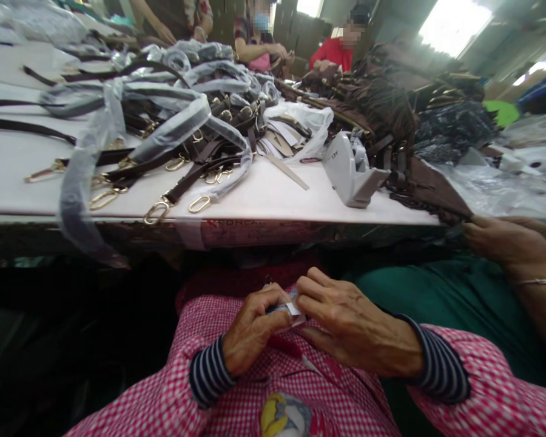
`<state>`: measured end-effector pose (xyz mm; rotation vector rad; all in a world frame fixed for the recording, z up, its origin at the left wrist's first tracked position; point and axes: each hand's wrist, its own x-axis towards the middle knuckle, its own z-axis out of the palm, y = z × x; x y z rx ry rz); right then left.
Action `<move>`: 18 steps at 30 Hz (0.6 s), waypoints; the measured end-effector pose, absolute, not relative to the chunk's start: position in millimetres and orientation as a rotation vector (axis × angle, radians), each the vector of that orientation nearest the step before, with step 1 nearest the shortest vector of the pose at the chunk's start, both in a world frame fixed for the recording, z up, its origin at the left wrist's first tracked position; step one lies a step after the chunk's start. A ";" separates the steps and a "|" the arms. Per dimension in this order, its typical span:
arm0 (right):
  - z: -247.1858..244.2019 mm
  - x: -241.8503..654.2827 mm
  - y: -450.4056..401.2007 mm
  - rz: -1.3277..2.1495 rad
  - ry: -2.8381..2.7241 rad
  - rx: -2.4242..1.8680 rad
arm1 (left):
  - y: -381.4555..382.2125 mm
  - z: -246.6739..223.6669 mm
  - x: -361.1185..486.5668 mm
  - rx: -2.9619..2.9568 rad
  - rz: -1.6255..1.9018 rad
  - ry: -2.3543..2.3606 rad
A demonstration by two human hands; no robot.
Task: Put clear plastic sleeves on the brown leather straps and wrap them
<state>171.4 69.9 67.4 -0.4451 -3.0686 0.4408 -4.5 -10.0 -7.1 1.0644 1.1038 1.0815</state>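
Hands meet low over the lap in the head view: the left hand (250, 331) and the right hand (352, 325) both pinch a small pale strip of tape or clear film (287, 308) between fingertips, close to the checked pink apron (300, 388); what it is exactly is too small to tell. On the white worktop (264, 194) above lie many dark brown straps (195, 173) with gold clasps (156, 212), a good share already sleeved in clear plastic wrap (173, 124), others bare. A grey tape dispenser (348, 170) stands near the edge. A co-worker's hand (505, 243) rests at the right. Judging by the pile, wrapping looks partly done.
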 end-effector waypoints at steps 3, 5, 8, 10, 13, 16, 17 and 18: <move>58.2 171.4 67.1 0.282 -3.006 -0.391 | -8.8 -7.5 -12.7 1.051 1.077 1.070; 53.9 171.3 67.0 0.296 -2.945 -0.361 | -7.3 -5.8 -20.8 1.078 1.040 1.030; 51.8 170.2 66.8 0.314 -2.873 -0.351 | -4.3 -1.0 -33.8 1.129 0.959 0.958; 52.2 168.7 65.6 0.257 -2.857 -0.331 | -2.3 1.9 -39.8 1.146 0.917 0.939; 52.2 166.2 63.5 0.164 -2.841 -0.289 | 0.1 3.0 -42.3 1.188 0.868 0.977; 47.9 164.8 63.2 0.160 -2.838 -0.313 | 0.7 0.1 -39.9 1.205 0.862 1.014; 45.2 164.7 63.4 0.169 -2.839 -0.329 | 0.5 -1.1 -38.7 1.197 0.873 1.023; 42.2 164.8 63.6 0.181 -2.843 -0.350 | 0.0 -2.3 -37.6 1.186 0.884 1.032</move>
